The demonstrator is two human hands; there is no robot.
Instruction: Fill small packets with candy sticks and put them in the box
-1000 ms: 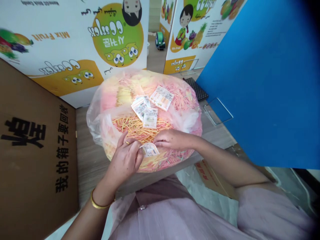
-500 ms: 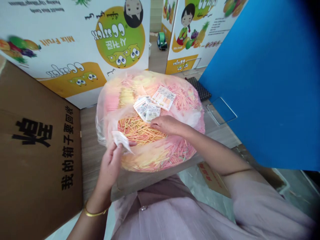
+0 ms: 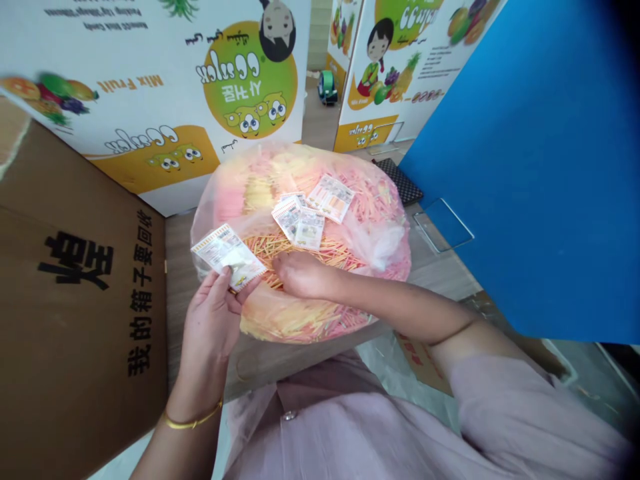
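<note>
A big clear plastic bag point(image 3: 385, 243) full of thin pink, yellow and orange candy sticks point(image 3: 345, 257) lies on the table, its mouth open towards me. My left hand point(image 3: 213, 310) pinches a small printed sachet point(image 3: 230, 257) between thumb and fingers at the bag's left side, its printed face up. My right hand point(image 3: 303, 275) is in the bag's opening, on the loose sticks, with its fingers curled; what they hold, if anything, is hidden. Just beyond it, several more printed sachets point(image 3: 310, 228) lie overlapping on top of the bag.
White printed cartons point(image 3: 150, 107) stand behind the bag, with a green tape dispenser point(image 3: 327, 88) between them. A brown cardboard box point(image 3: 95, 320) is close on the left. On the right are a blue panel point(image 3: 525, 173), a wire handle point(image 3: 445, 227) and a dark patterned object point(image 3: 399, 180).
My left hand has turned the sachet flatter, so its printed face shows, and raised it slightly. My right hand has shifted left and nearer me over the sticks, away from the lying sachets.
</note>
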